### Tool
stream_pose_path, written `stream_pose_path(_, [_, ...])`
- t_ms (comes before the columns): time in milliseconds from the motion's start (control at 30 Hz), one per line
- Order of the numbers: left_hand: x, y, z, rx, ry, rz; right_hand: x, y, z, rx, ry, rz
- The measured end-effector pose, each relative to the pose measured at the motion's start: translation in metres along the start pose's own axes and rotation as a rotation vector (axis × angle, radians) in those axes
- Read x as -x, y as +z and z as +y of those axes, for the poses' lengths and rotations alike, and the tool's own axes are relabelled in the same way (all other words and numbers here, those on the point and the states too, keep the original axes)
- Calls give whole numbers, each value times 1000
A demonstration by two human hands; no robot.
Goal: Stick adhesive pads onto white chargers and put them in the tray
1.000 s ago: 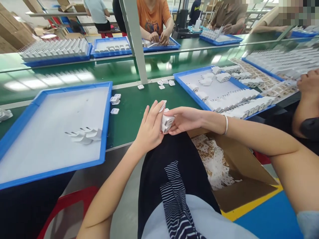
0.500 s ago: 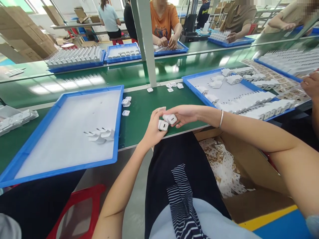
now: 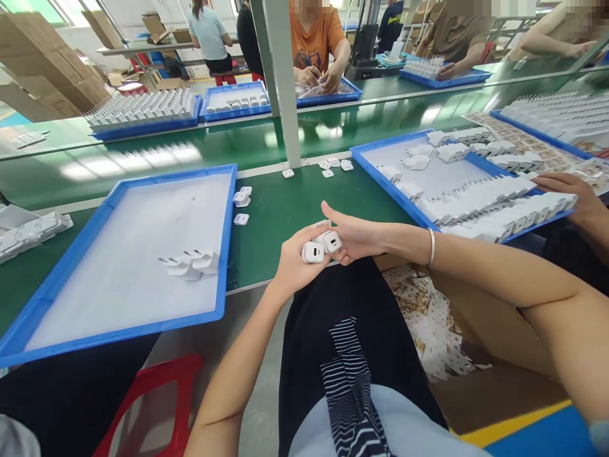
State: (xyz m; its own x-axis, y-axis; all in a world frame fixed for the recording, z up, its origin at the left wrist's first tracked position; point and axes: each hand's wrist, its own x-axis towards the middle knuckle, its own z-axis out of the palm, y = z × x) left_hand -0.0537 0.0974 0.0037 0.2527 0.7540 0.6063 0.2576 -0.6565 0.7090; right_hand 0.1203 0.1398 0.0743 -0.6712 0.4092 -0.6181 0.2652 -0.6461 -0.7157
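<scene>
Over the front edge of the green bench, two white plug chargers are held side by side, their port ends facing me. My left hand (image 3: 299, 257) is closed around the left charger (image 3: 313, 252), and its fingers reach across behind the pair. My right hand (image 3: 354, 238) lies against the right charger (image 3: 332, 241), thumb raised away and the other fingers curled beneath and behind it. How firmly those fingers grip is partly hidden. Several small white square pieces (image 3: 242, 198) rest on the bench just left of my hands, with more (image 3: 332, 163) toward the back.
To the left, a blue-rimmed tray (image 3: 230, 241) carries a few white chargers (image 3: 193, 263), prongs up. Another blue tray (image 3: 380, 181) at right holds rows of chargers. A co-worker's hand (image 3: 573, 190) touches its right side. A metal post (image 3: 287, 95) rises behind; a scrap-filled carton (image 3: 480, 311) stands below.
Both hands have come slightly lower and nearer me with the chargers. My right thumb has lifted off. At right, the co-worker's hand has moved in to the tray, which has shifted a little.
</scene>
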Motion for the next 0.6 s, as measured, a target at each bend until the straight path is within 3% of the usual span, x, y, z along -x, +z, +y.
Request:
stream_pose_path(100, [2, -4, 8, 122, -101, 30, 8, -6, 0, 16, -3, -145])
stream_pose_path(167, [4, -7, 11, 249, -236, 74, 14, -11, 4, 116, -78, -131])
stream_pose_path(300, [10, -11, 15, 552, -485, 142, 18, -15, 20, 348, -482, 220])
stream_pose_path(400, [14, -10, 19, 676, -563, 163, 16, -11, 34, 448, -730, 343])
stream_pose_path(500, [17, -8, 27, 637, -539, 139, 13, -8, 44, 584, -863, 464])
stream_pose_path(600, [18, -7, 37, 400, -364, 91, 18, -5, 49, 713, -996, 639])
